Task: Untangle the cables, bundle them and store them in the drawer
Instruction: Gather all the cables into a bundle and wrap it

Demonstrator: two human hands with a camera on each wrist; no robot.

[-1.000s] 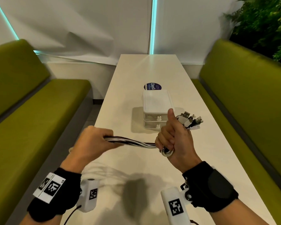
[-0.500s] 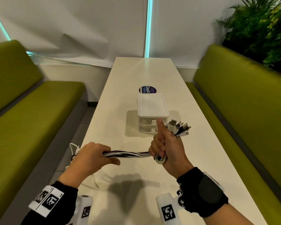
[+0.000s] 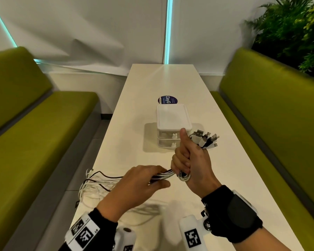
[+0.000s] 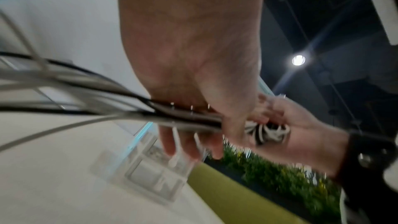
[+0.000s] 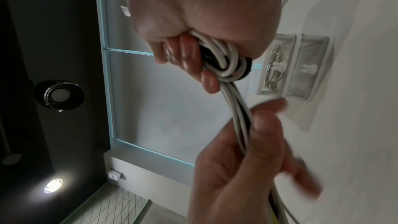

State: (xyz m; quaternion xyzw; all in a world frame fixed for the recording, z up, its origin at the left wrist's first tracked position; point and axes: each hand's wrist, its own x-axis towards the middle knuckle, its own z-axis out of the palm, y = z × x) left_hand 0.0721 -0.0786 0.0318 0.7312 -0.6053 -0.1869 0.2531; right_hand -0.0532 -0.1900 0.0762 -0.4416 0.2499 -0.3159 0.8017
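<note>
The right hand [image 3: 192, 165] is fisted round the bunched black and white cables [image 3: 164, 174] – plugs fanned above, thumb up – anchoring them over the white table [image 3: 216, 160]. The left hand [image 3: 140, 182] pinches the strands beside it, seemingly feeding another loop; the small white two-drawer box [image 3: 172, 122] waits just beyond.

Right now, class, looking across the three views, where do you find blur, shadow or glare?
Head view: sharp, hand shadows on the table. Left wrist view: motion blur smears the cables and drawer unit; a ceiling lamp flares. Right wrist view: left hand blurred, coil crisp.
</note>
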